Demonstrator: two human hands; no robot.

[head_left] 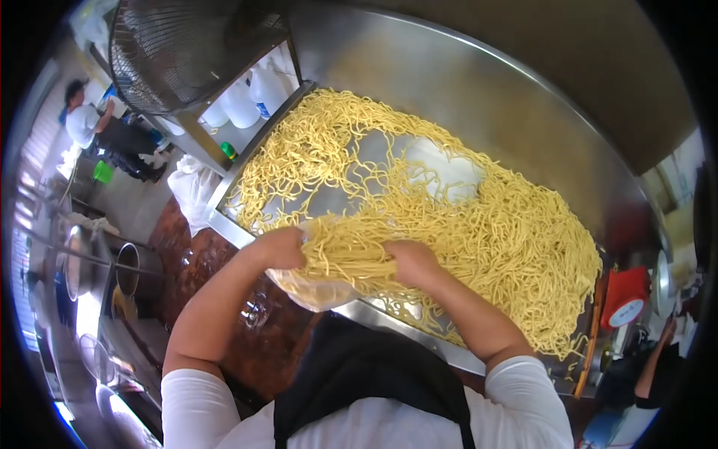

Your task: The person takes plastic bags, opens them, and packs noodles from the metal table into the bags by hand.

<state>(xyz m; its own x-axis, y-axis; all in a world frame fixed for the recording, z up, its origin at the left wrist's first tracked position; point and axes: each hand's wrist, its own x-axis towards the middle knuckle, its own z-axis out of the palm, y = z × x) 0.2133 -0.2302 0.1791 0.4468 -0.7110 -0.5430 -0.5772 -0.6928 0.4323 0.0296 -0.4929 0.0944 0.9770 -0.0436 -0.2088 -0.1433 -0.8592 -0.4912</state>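
Observation:
Yellow noodles lie in a broad heap over a metal work table. At the table's near edge, my left hand is closed at the mouth of a clear plastic bag, which hangs partly over the rim. A bundle of noodles fills the opening and stretches between both hands. My right hand is closed on the right part of that bundle, its fingertips sunk among the strands and partly hidden.
A large fan stands at upper left, near white jugs. A red scale is to the right. Pots line the left side. One person stands far left; another person's arm shows at lower right.

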